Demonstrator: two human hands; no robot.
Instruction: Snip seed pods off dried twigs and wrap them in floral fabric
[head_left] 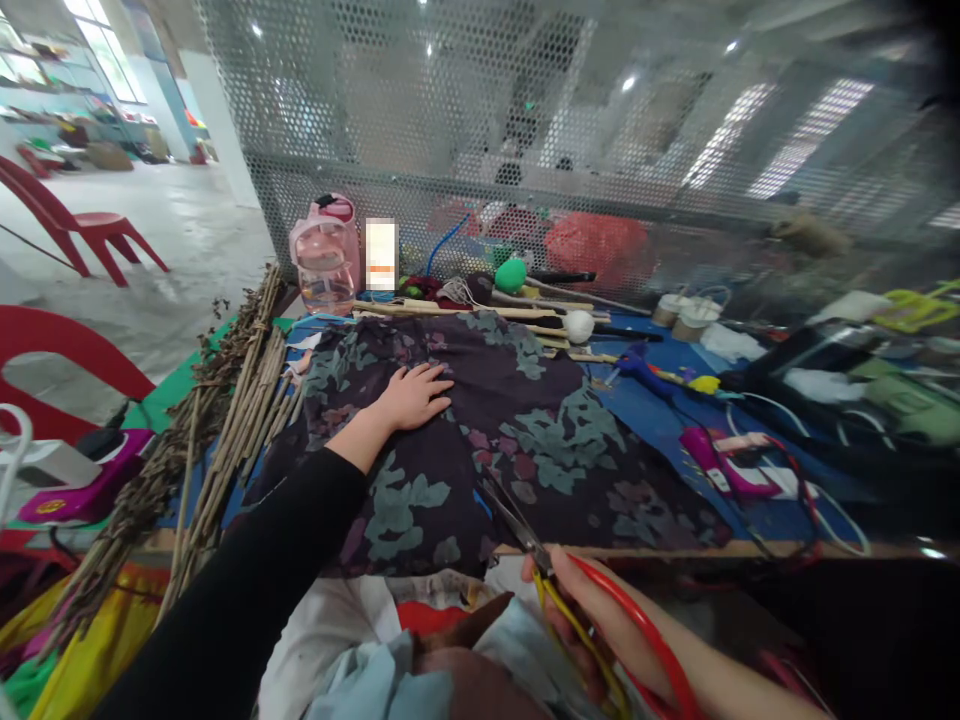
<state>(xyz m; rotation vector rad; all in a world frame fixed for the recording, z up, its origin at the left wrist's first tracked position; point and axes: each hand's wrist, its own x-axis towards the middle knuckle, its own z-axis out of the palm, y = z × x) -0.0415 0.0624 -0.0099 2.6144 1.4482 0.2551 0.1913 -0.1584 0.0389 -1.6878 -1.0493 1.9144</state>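
A dark fabric [540, 430] with grey-green leaf and dull purple flower prints lies spread over the blue table. My left hand [414, 396] rests flat on it near the middle, fingers spread. Low on the right, my right hand [581, 610] grips scissors [534, 545] with one red and one yellow handle. Their blades are parted at the fabric's front edge, by a slit where a bit of blue shows. Whether the blades touch the cloth I cannot tell. Light cloth pieces [360, 630] lie below the table's front edge.
Bundled dry stalks [240, 410] lie along the left. A pink water bottle [326, 255], a green ball [511, 274] and a white ball [578, 326] stand behind the fabric. To the right are a blue glue gun [645, 368] and a purple power strip [731, 465]. A perforated metal screen [450, 130] rises behind.
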